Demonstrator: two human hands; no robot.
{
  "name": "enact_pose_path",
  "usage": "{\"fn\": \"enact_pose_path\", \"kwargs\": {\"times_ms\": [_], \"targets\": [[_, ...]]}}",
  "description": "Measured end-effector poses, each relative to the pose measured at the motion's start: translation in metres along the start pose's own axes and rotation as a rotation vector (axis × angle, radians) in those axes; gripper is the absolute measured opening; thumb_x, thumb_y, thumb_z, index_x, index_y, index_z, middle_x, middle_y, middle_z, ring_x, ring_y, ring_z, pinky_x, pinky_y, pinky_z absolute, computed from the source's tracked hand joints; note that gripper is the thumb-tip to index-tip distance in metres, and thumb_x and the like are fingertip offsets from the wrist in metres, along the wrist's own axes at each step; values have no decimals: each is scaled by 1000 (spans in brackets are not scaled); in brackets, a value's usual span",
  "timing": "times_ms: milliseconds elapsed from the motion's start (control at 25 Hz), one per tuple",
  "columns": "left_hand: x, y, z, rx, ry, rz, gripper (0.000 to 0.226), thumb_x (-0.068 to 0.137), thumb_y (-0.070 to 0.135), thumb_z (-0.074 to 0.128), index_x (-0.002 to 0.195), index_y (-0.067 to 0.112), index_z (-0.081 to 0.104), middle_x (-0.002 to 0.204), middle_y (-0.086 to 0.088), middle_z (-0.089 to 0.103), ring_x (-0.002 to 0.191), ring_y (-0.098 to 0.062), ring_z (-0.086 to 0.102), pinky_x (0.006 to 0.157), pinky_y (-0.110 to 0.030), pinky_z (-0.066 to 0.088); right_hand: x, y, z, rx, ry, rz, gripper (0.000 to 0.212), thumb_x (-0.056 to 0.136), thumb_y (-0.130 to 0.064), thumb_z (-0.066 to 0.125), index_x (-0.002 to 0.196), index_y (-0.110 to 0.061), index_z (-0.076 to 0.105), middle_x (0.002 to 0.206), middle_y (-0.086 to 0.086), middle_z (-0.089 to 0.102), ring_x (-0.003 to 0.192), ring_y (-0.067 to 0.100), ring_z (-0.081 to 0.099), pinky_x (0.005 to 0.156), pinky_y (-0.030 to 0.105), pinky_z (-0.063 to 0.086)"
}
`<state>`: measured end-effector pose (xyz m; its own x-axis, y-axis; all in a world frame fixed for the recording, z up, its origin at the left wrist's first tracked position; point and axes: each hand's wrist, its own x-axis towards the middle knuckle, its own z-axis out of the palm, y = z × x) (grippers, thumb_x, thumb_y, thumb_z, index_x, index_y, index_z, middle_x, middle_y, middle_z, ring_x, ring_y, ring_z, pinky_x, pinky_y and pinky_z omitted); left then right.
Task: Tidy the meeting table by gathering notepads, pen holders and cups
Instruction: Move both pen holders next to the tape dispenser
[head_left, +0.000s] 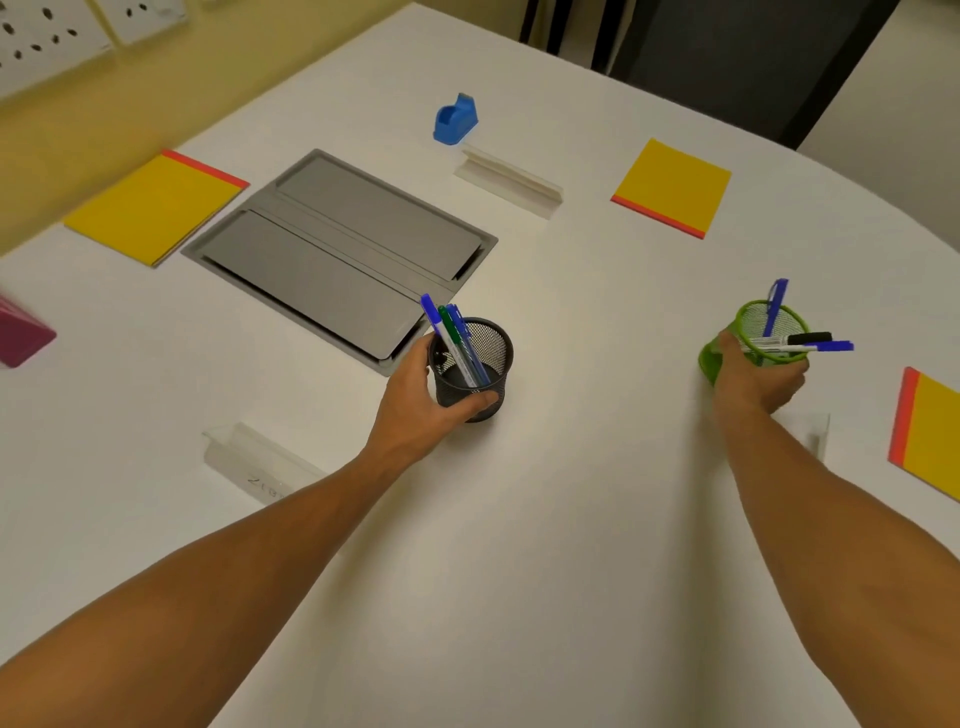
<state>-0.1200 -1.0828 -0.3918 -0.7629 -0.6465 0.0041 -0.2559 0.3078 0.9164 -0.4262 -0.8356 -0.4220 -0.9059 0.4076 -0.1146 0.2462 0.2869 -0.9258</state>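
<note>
Left hand (415, 400) wrapped around the black mesh pen holder (472, 366), thumb across its near side, fingers (423, 345) curled round the far side by the corner of the grey hatch (337, 254) set flush in the white tabletop (519, 571). Blue and green pens (457, 338) leaning leftward inside, tips above the rim. Black holder upright, base on or just above the tabletop; cannot tell which. Right hand (753, 384) gripping the green mesh pen holder (763, 338) from the near side, fingers curled around its wall, holder tilted away toward the right. One blue pen (775, 306) standing up out of the green holder, markers (805, 344) lying across its rim and pointing right. Three yellow notepads with red binding strips flat on the tabletop: one (156, 205) far left beside the hatch, one (672, 187) far right of centre, one (930, 434) at the right edge, near the right hand. Blue tape dispenser (456, 120) at the far side, a clear name-card stand (509, 182) just in front of it. Another clear stand (249, 457) near the left forearm, a third (821, 434) partly hidden behind the right wrist. Magenta object (21, 335) at the left edge, blurred.
</note>
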Motion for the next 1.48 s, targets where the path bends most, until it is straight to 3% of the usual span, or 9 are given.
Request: {"fn": "enact_pose_path", "kwargs": {"times_ms": [200,400,560,720,840,1040,1200,1360,1480], "targets": [[-1,9,-37,-1,61,25,90,65,53,80,140,20,41,134,4,55,119,-13,53,98,-31,51,-73,-19,26,27,-239,-110,97,56,-48,90,139,-23,46,134,-2,52,118,17,59,102,39,52],[-7,2,-95,4,149,11,91,65,56,79,139,22,40,132,7,55,117,-11,54,97,-30,51,-176,-34,73,57,-550,-165,96,62,-45,91,141,-22,42,134,-1,54,117,16,58,99,31,52],[-13,-15,-153,-3,248,-25,86,70,45,84,140,20,40,134,3,56,120,-15,54,101,-35,51,-256,-53,114,66,-759,-251,90,64,-44,90,139,-24,45,130,-4,56,119,15,58,99,30,51],[-16,-39,-216,4,371,-73,87,72,38,85,143,17,39,139,-1,53,128,-18,50,103,-34,50,-334,-73,153,72,-930,-307,82,70,-32,90,138,-22,45,128,-3,56,115,13,57,87,18,49],[-17,-64,-262,52,504,-135,92,70,43,85,144,17,38,139,-4,50,130,-17,42,100,-27,46,-389,-77,187,54,-1034,-372,75,69,-33,89,132,-27,49,124,-4,59,111,13,60,89,26,54],[-21,-104,-324,94,648,-192,92,69,45,85,143,17,38,135,-4,50,127,-18,43,102,-32,46,-465,-69,239,-1,-1130,-411,76,55,-55,85,120,-40,48,122,-7,60,114,18,58,93,39,57],[-2,-130,-373,120,635,-203,88,66,51,85,136,16,44,127,-3,57,117,-18,54,95,-31,53,-516,-61,275,-60,-1175,-444,82,51,-63,83,124,-40,50,125,-7,60,120,25,54,96,48,54],[33,-140,-412,149,633,-175,79,65,48,86,127,15,51,117,0,63,104,-12,59,76,-15,49,-550,-60,305,-62,-1195,-423,79,57,-50,87,125,-38,49,125,-6,60,117,21,56,98,46,54],[66,-150,-427,162,659,-195,76,65,47,87,124,15,51,109,5,61,97,-10,58,69,-11,42,-566,-55,325,-83,-1182,-437,78,49,-63,80,117,-48,44,126,-10,58,122,24,52,99,49,52]]}}
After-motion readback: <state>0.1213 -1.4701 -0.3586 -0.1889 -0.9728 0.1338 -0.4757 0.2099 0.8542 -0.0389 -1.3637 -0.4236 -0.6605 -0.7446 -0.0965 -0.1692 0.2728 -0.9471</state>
